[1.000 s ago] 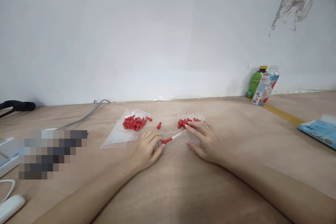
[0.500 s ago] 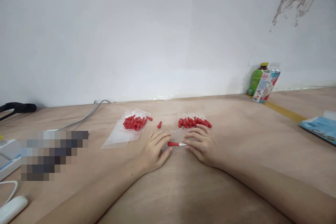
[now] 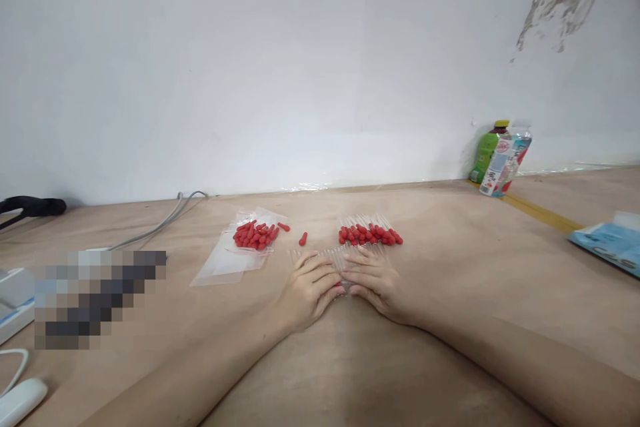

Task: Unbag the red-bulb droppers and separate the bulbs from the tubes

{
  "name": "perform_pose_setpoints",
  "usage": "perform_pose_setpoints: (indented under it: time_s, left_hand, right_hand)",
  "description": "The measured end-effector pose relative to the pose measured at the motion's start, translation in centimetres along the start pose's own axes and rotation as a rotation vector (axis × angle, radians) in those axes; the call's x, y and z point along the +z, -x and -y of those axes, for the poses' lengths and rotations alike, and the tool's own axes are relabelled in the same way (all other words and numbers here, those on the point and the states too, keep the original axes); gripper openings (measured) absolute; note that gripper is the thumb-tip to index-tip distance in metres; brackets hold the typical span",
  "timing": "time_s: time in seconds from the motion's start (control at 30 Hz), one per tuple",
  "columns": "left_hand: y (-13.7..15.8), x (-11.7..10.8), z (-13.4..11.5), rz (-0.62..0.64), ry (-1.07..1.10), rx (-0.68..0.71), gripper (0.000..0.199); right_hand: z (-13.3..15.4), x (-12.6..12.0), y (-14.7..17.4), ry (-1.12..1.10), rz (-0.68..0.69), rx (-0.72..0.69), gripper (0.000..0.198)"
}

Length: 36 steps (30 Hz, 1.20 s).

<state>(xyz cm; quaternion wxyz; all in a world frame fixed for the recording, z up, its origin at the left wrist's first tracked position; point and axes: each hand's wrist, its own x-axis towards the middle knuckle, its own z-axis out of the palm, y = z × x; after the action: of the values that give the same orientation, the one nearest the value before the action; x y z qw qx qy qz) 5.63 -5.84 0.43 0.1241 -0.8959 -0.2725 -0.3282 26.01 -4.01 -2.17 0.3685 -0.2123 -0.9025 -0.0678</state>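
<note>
Clear glass dropper tubes (image 3: 340, 255) lie side by side on the table, partly under both hands. My left hand (image 3: 313, 288) is closed over them, its thumb and fingers around a red rubber bulb (image 3: 339, 285) that barely shows. Facing it, my right hand (image 3: 377, 281) is closed at the glass end of the same dropper, which the fingers mostly hide. Behind the right hand lies a row of droppers with red bulbs (image 3: 370, 235). A single red bulb (image 3: 303, 239) rests beyond my left hand. More loose bulbs (image 3: 255, 235) are heaped on clear plastic bags (image 3: 215, 268).
Two drink bottles (image 3: 497, 163) stand by the wall at the right. A blue packet (image 3: 607, 243) lies at the right edge. At the left are a grey cable (image 3: 157, 223), a white power strip (image 3: 17, 307), a white rounded object (image 3: 23, 400) and a blurred-out patch.
My left hand has moved right and closed around the bulb of the dropper. The right hand has shifted slightly left and nearer, so the hands almost meet. The dropper is now mostly covered.
</note>
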Motion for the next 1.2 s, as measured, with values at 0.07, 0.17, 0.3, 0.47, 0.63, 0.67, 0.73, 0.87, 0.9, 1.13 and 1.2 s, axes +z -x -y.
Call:
perform_pose_setpoints:
  time_s: [0.07,0.17,0.3,0.47,0.63,0.67,0.73,0.87,0.9,1.13,1.2]
  left_hand:
    - [0.0,-0.2,-0.1,0.031,-0.020,0.014,0.012]
    - [0.0,-0.3,-0.2,0.068,-0.030,0.034,0.013]
    - [0.2,-0.6,-0.2,0.098,-0.019,0.035,0.015]
    - [0.2,-1.0,-0.5,0.114,-0.012,0.036,0.017]
    - [0.9,-1.4,0.2,0.098,-0.019,0.059,0.015]
    - [1.1,-1.6,0.6,0.078,-0.028,0.043,0.016]
    - [1.6,-2.1,1.5,0.033,-0.064,-0.015,0.016]
    - [1.6,-2.7,3.2,-0.018,-0.124,-0.126,0.017]
    - [1.5,-2.9,3.7,-0.032,-0.123,-0.165,0.019]
    - [-0.5,-5.6,10.4,-0.042,-0.199,-0.689,0.028]
    - [-0.8,-6.5,12.8,-0.003,-0.226,-0.814,0.032]
  right_hand:
    - [0.1,0.1,0.1,-0.032,0.005,-0.034,0.026]
    - [0.2,-0.1,0.2,-0.044,0.000,-0.076,0.025]
    - [0.1,-0.2,0.4,-0.031,-0.023,-0.114,0.028]
    - [-0.1,0.1,1.0,-0.020,-0.058,-0.157,0.033]
    - [-0.2,-1.1,1.7,-0.012,-0.087,-0.153,0.037]
    - [-0.4,-1.7,2.0,-0.002,-0.102,-0.118,0.037]
    - [-0.9,-2.7,2.6,0.040,-0.128,0.020,0.034]
    - [-2.0,-3.8,3.6,0.191,-0.161,0.329,0.026]
    - [-2.2,-3.8,3.7,0.220,-0.157,0.379,0.027]
    - [-2.4,-3.4,3.3,0.180,-0.117,0.572,0.018]
    - [-2.4,-3.4,3.2,0.154,-0.119,0.570,0.012]
